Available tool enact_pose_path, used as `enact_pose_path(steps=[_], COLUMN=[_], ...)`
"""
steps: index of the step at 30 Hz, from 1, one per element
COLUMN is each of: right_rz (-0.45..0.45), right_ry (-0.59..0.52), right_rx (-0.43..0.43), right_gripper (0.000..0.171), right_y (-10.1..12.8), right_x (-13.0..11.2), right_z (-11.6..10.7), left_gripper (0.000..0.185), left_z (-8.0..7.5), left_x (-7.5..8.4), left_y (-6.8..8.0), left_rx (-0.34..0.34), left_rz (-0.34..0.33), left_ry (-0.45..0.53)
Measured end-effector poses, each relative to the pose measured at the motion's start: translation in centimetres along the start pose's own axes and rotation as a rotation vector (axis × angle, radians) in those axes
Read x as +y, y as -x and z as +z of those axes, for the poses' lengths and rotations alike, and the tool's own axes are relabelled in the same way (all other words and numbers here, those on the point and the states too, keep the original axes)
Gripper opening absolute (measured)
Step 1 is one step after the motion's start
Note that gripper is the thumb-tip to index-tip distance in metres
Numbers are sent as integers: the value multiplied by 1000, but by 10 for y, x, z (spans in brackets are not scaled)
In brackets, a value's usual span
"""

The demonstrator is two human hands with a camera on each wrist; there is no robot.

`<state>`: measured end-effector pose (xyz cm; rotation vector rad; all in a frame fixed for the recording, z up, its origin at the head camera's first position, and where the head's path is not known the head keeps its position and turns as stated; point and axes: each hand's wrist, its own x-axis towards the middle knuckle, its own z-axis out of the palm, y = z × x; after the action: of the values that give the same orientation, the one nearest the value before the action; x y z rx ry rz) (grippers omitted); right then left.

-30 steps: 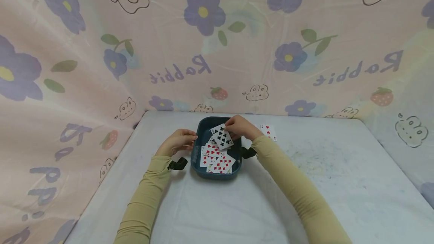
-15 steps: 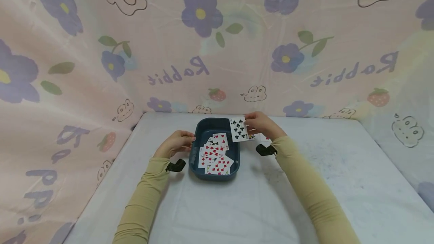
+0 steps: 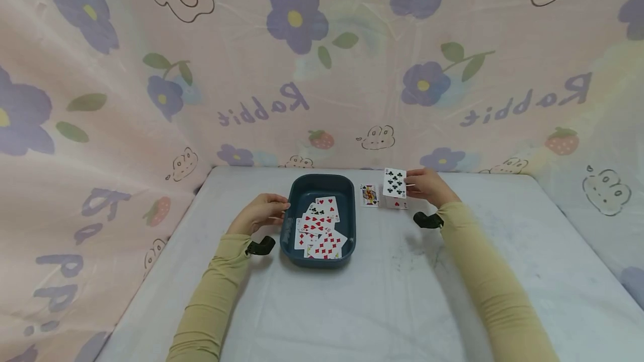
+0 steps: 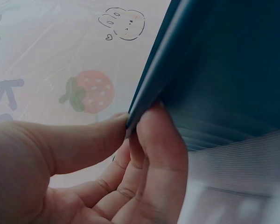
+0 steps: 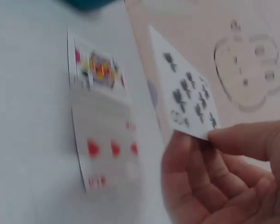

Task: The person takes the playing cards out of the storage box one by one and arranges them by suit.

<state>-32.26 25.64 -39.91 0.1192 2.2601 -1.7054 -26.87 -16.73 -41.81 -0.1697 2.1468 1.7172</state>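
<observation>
My left hand (image 3: pixel 260 214) pinches the rim of a dark blue tray (image 3: pixel 284 239) between thumb and fingers, as the left wrist view shows up close. Several face-up playing cards, hearts, diamonds and clubs among them, lie overlapping in the tray. With thumb and fingertips, my right hand (image 3: pixel 431 186) grips a playing card of clubs (image 5: pixel 189 91) by its edge. The card is raised over a heart card (image 5: pixel 109 149) that lies on the table and is partly covered in the head view. Beside that one, a face card (image 3: pixel 369 195) lies to the right of the tray.
A white cloth covers the table (image 3: pixel 322 312), with faint stains at the right. A hanging curtain (image 3: pixel 322 71) printed with flowers, rabbits and strawberries stands along the back and sides. Each wrist carries a dark camera mount.
My right hand has carried the clubs card out of the tray and rightward to over the heart card. The face card is now in view. The left hand stays at the tray's rim.
</observation>
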Motion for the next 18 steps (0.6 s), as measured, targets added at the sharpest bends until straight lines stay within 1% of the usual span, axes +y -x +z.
enact_pose_path(steps=[2,5,8,13,18], right_rz=[5,-7,-16,-3,32], right_ry=[13,46,78,122,136], right_rx=[-14,-10,17,64,85], right_gripper=[52,53,52,49,49], right_y=[0,1,3,5,2], right_x=[5,13,19,28,38], right_z=[-9,-21,-30,-41,-48], left_gripper=[31,32,31,30,30], left_z=[0,0,0,0,0], left_x=[0,0,-1,-1,-1], left_y=[0,0,-1,-1,-1], left_rx=[1,5,1,-5,-2], left_rz=[-8,-13,-6,8,10], left_ry=[-1,-3,4,12,7])
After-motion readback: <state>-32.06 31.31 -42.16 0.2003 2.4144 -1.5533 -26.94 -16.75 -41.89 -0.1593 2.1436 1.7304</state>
